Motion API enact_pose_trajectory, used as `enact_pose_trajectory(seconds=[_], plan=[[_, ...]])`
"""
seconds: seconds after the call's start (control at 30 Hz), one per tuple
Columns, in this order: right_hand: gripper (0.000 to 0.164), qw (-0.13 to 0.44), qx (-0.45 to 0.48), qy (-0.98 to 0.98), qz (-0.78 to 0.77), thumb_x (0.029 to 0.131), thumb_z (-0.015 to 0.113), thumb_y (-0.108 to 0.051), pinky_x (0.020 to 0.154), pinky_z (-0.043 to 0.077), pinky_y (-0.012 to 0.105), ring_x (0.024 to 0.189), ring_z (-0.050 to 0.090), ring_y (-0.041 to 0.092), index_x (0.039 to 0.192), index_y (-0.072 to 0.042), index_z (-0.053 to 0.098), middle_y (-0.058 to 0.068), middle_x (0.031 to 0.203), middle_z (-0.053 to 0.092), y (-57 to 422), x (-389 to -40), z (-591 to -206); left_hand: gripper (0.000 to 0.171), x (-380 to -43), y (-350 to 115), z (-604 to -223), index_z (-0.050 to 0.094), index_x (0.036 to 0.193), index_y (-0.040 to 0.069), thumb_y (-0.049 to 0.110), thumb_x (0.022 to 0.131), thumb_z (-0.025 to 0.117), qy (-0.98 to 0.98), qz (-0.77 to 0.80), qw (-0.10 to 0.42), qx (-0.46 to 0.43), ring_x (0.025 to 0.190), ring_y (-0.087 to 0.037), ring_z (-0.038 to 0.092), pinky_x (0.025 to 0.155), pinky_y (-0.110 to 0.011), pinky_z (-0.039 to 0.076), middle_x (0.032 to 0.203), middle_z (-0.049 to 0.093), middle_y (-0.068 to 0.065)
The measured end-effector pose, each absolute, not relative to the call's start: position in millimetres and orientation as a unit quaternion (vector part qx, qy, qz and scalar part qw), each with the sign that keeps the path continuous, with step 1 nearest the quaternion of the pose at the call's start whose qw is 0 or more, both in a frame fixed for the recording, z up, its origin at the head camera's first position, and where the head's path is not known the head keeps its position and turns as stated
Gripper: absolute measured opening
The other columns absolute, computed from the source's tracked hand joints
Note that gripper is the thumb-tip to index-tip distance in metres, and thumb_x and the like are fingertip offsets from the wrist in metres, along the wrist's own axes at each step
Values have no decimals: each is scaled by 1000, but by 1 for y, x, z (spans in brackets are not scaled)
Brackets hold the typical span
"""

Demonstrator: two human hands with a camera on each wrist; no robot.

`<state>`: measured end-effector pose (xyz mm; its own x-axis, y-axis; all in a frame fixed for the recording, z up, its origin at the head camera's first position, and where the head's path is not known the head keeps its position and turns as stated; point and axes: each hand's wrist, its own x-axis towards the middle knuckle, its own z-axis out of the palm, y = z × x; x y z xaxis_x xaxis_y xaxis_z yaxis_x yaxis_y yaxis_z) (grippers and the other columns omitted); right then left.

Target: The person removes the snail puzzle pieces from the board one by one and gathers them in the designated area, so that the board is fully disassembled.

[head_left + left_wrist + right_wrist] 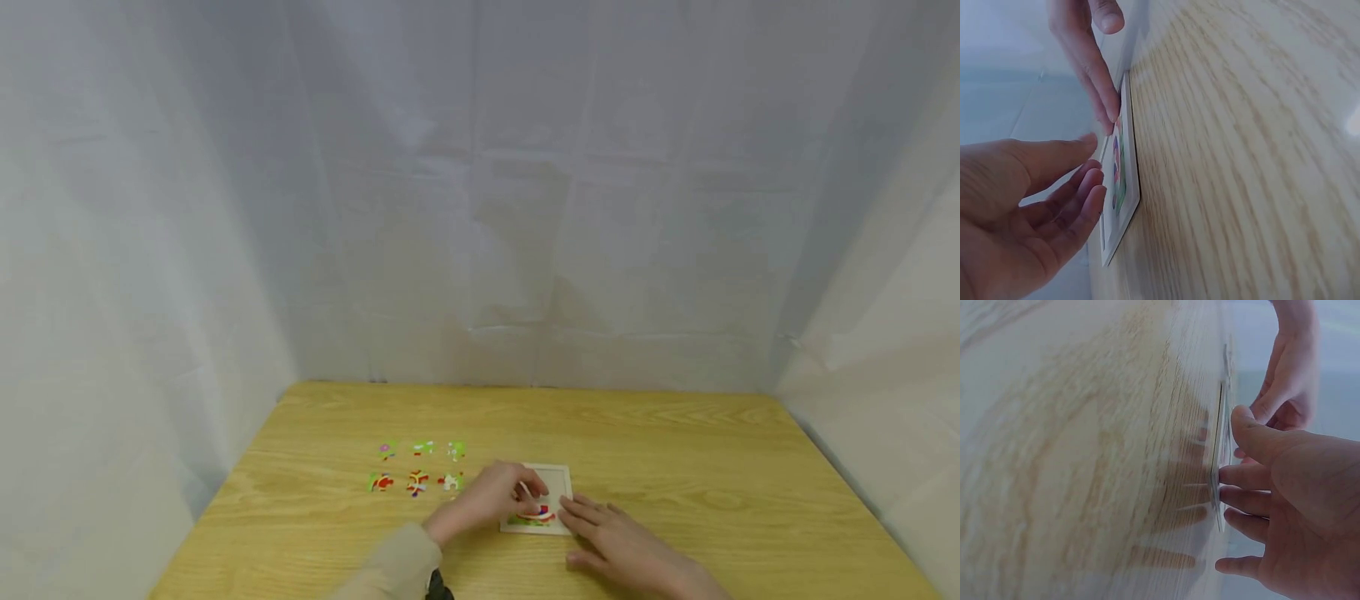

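A small pale square puzzle frame [564,475] lies on the table, with colourful jigsaw pieces [536,518] in its near part. My left hand [498,493] is over the frame, its fingers bent and its thumb apart from the lower fingers in the left wrist view. No piece shows between its fingertips. From the right, my right hand [618,542] rests its straight fingers at the frame's right edge, thumb held apart. The right wrist view shows these fingertips [1230,495] against the rim, with the left hand [1291,381] beyond.
Several loose jigsaw pieces [417,482] lie in two rows left of the frame, green, red and white. Beneath everything is a wood-grain table [675,442]. White curtains [525,208] hang behind it and at both sides.
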<state>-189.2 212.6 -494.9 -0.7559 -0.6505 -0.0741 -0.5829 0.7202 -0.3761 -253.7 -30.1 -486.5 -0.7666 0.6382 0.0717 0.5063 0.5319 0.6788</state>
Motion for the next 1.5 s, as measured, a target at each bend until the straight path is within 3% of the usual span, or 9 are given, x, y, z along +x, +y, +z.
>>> enact_pose_trajectory(seconds=[0.33,0.63,1.0,1.5], plan=[[66,71,-349,920,-165,105,46,-51,108,35,66,145,38,36,150,-2,47,13,159,41,214,-187,-496,25,-250,-25,-488,78,103,10,0,80,83,893,278,89,342,77,-3,59,71,-15,47,85,65,4],[67,69,-350,919,-166,104,47,-51,106,36,67,144,39,37,150,-2,47,14,158,42,215,-187,-496,25,-248,-25,-486,78,103,11,8,80,86,898,259,84,347,77,-2,55,70,-15,45,84,62,7],[66,54,-351,920,-164,104,49,-49,107,36,66,143,40,38,148,0,48,15,156,43,212,-186,-494,26,-245,-20,-486,74,96,12,5,75,88,906,239,56,346,75,-1,54,70,-15,45,81,62,7],[67,54,-346,923,-162,103,52,-49,106,36,67,141,40,43,147,2,49,19,154,45,211,-184,-492,29,-238,-16,-482,69,95,12,3,75,88,912,246,59,324,75,-3,52,70,-17,45,82,60,5]])
